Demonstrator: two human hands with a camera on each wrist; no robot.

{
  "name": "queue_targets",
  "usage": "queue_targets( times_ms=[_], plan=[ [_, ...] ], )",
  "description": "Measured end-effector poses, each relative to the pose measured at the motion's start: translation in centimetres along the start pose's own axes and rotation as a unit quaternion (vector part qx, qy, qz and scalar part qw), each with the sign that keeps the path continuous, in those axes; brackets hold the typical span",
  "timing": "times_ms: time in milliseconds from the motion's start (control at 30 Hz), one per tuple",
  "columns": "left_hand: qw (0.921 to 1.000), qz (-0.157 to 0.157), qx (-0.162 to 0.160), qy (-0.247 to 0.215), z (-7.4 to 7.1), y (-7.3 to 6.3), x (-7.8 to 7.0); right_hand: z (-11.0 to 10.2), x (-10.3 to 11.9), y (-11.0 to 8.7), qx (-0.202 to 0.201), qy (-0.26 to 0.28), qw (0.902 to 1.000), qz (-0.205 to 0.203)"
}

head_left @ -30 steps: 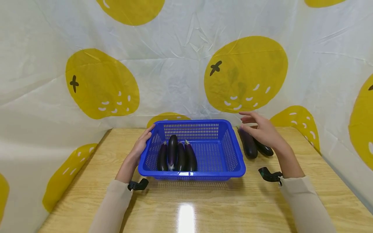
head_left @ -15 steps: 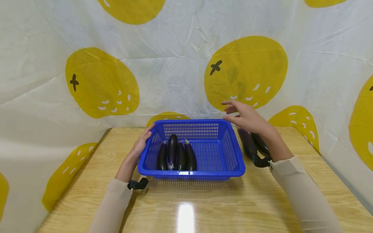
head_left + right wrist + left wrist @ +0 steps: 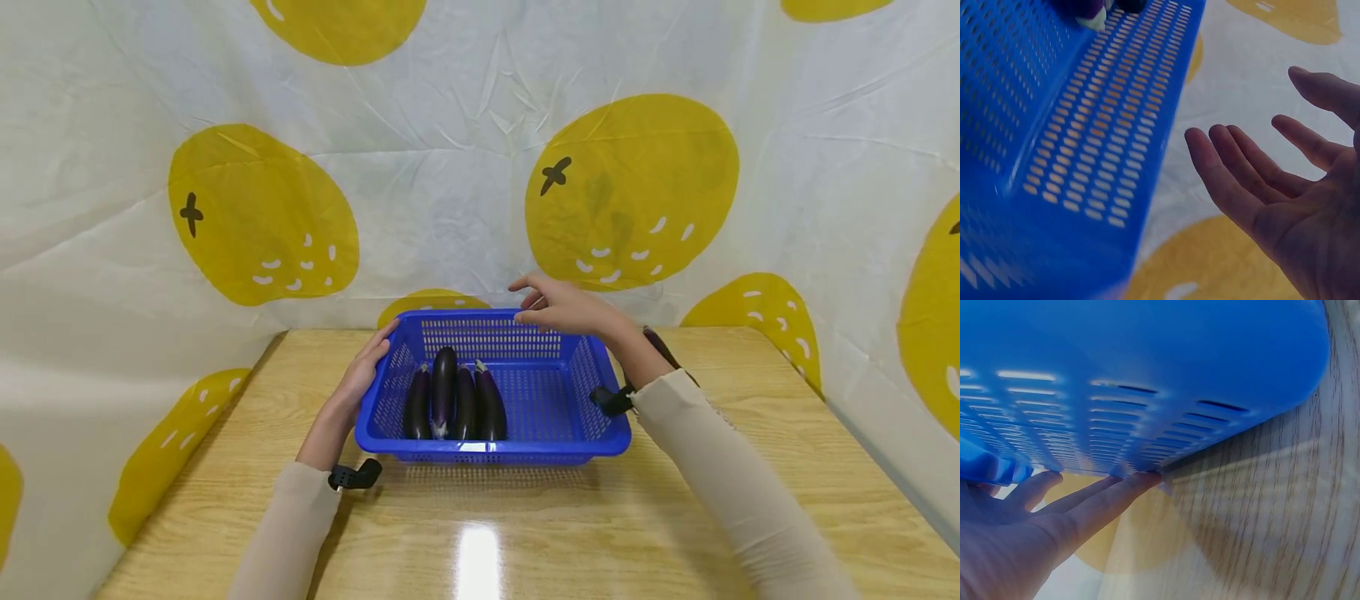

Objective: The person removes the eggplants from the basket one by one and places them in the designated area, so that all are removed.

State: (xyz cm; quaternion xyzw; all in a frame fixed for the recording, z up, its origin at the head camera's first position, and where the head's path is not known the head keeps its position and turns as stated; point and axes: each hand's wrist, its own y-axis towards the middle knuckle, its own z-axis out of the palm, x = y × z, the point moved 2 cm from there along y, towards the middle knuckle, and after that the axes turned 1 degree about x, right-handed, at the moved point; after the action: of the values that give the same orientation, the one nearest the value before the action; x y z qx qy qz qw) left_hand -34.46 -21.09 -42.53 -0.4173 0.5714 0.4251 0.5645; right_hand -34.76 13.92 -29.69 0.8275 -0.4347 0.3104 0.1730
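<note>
A blue perforated plastic basket (image 3: pixel 480 447) stands mid-table, with several dark purple eggplants (image 3: pixel 491 406) lying side by side in its left half. Against the basket's left outer wall rests my left hand (image 3: pixel 363 371); the left wrist view shows its straight fingers (image 3: pixel 1107 501) touching the slotted side. My right hand (image 3: pixel 566 307) hovers over the far rim, right of centre, holding nothing. Its fingers look loosely bent and spread in the right wrist view. Right of the basket, an eggplant (image 3: pixel 660 346) on the table is partly hidden behind my right forearm.
Behind the wooden table (image 3: pixel 480 508) hangs a white cloth (image 3: pixel 450 208) with large yellow fruit prints, which also runs along both sides. A black wrist camera (image 3: pixel 612 402) on the right arm sits over the basket's right edge.
My right hand has travelled left from above the eggplants on the right to above the basket's far rim, its forearm now covering most of those eggplants. The left hand and basket stayed put.
</note>
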Motion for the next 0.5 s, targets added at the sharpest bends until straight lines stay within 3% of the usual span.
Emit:
queue_targets(
  times_ms=[267,500],
  plan=[
    [1.0000,-0.002,-0.004,-0.003,0.1,0.0,0.0,2.4,-0.8,2.5,0.057,0.072,0.9954,0.027],
    [0.9999,-0.007,-0.006,-0.007,0.0,0.0,0.0,4.8,-1.4,3.8,0.107,0.152,0.9803,0.067]
  ],
)
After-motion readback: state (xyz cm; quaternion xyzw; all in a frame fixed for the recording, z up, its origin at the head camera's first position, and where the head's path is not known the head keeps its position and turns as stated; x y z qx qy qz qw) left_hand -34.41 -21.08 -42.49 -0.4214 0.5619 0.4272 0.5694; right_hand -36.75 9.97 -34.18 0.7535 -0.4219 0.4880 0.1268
